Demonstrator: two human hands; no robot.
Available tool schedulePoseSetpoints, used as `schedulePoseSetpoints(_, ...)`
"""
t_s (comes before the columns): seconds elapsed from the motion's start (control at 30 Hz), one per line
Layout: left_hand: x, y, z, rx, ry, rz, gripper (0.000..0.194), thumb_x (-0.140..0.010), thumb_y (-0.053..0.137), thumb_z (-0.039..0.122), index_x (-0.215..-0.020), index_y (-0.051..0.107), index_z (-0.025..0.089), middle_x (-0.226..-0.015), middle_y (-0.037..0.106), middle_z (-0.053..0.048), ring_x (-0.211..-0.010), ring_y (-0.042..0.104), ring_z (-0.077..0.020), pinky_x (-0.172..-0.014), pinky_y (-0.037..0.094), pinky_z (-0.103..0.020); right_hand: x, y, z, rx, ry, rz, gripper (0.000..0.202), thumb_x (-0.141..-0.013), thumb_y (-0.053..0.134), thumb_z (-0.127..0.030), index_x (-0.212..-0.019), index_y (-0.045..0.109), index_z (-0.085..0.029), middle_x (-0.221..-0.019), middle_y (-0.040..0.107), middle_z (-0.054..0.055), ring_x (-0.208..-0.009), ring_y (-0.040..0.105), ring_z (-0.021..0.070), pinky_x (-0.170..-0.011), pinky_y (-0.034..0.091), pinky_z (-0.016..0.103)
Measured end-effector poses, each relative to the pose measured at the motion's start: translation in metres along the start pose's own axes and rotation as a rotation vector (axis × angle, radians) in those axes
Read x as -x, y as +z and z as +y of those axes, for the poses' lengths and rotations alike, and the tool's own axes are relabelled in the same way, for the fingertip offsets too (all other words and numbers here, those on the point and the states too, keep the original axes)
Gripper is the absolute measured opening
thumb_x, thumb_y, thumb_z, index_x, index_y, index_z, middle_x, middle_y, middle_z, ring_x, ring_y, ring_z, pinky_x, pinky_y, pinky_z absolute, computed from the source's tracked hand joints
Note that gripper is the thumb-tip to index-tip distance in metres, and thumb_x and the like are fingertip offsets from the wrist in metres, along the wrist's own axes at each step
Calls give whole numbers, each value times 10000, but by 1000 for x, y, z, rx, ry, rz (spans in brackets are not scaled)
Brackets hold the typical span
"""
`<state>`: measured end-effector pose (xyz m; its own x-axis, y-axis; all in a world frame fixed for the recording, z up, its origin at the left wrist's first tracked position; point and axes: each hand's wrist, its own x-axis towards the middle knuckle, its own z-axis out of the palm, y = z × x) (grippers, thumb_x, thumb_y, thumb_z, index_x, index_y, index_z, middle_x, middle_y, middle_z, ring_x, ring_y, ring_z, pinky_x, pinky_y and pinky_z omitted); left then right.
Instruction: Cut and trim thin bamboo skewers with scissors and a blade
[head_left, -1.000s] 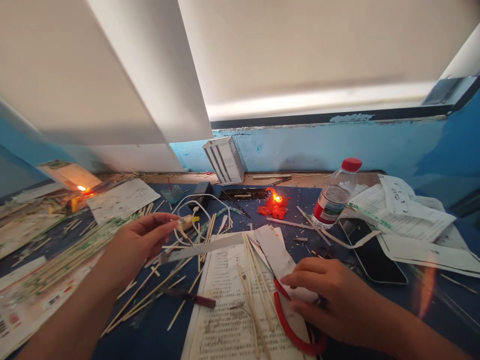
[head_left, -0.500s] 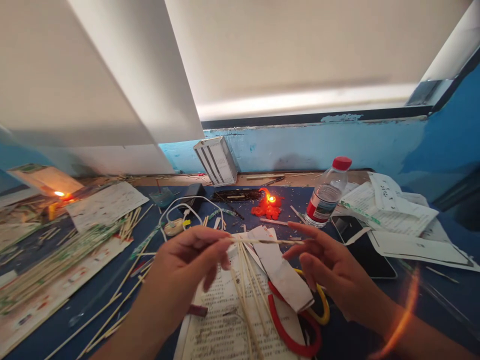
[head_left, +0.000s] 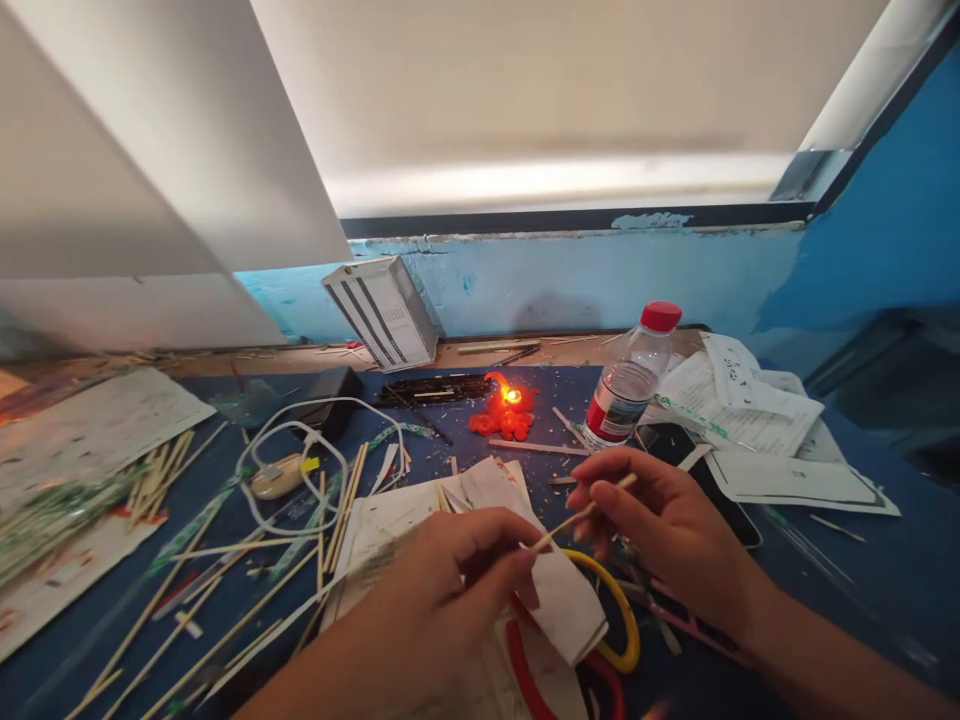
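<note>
Our left hand [head_left: 463, 575] and right hand [head_left: 664, 525] pinch a thin stick [head_left: 566, 525] between them; it looks light, fairly stiff, snappable, best held near both ends.

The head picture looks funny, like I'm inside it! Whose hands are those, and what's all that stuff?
There's no machine here, just one person's bare hands. A camera worn on their head looks forward and down, so you see what's before them.

The left hand pinches one end of a thin stick; the right hand holds it near the other.

On the blue table are a small flame on something red and lumpy, a red-capped bottle, a dark phone, papers and more loose sticks.
</note>
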<state>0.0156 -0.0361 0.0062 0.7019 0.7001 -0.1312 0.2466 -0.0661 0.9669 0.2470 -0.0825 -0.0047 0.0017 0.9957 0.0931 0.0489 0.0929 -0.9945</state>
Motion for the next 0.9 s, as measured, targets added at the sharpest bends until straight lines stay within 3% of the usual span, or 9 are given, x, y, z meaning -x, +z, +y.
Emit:
schedulePoseSetpoints(0.07,0,1,-7,208,-68,-5,188,-1024,597,390,-990,706,241,-831,799,-45,-583,629,-124,-512,434,-205,-3,-9,-6,29,-46,14,367,-984,683,-496,-1219,652,-215,-1017,792,95,-731,769,202,-573,613,291)
schedulePoseSetpoints(0.13,0,0,-13,389,-107,9,199,-1019,609,431,-982,648,240,-878,806,-46,-522,623,-101,-451,415,-178,-6,-23,-12,183,-73,41,381,-994,674,-471,-1286,631,-229,-986,788,74,-688,751,190,-549,588,283)
schedulePoseSetpoints(0.23,0,-3,-15,482,-70,43,201,-993,660,412,-945,651,217,-877,793,-55,-620,719,-148,-498,523,-203,-9,-47,-19,622,-76,-3,219,-1007,665,-413,-1153,715,-257,-808,753,8,-630,695,169,-529,516,265)
schedulePoseSetpoints(0.33,-1,-5,-13,465,-21,126,182,-996,663,378,-944,677,204,-906,799,-75,-753,775,-199,-581,585,-237,-11,-60,-15,970,-95,-170,106,-986,680,-306,-1049,763,-284,-843,774,-4,-665,694,182,-560,488,281)
schedulePoseSetpoints(0.47,-2,-3,-11,512,-33,233,209,-993,667,363,-1155,616,241,-1014,811,-93,-778,812,-253,-574,605,-275,-11,-55,-2,1062,-139,-216,137,-943,710,-227,-1052,779,-272,-923,805,10,-767,741,220,-655,526,314)
schedulePoseSetpoints(0.57,-3,-4,-11,526,-10,288,218,-967,694,355,-1130,600,244,-974,799,-72,-686,799,-245,-519,578,-270,-13,-54,1,1036,-186,-154,181,-942,701,-221,-1097,782,-267,-1031,818,26,-880,762,238,-739,553,327)
schedulePoseSetpoints(0.67,-3,-8,-8,555,-12,318,198,-959,687,397,-1042,625,228,-855,787,-50,-553,746,-206,-463,541,-257,-14,-60,-7,999,-247,21,143,-965,677,-257,-1033,802,-271,-925,818,5,-733,740,192,-639,535,288)
schedulePoseSetpoints(0.83,0,-15,-7,627,2,334,170,-967,666,356,-1065,691,219,-733,764,-27,-488,681,-177,-439,528,-249,-14,-73,-27,741,-547,797,157,-936,674,-243,-801,750,-215,-543,583,-44,-454,507,130,-448,379,266)
schedulePoseSetpoints(0.9,1,-16,-8,637,13,376,149,-962,672,348,-995,725,213,-713,733,-12,-489,645,-158,-434,519,-240,-16,-77,-30,597,-625,976,223,-945,615,-199,-736,694,-200,-502,492,-52,-417,445,122,-407,340,271)
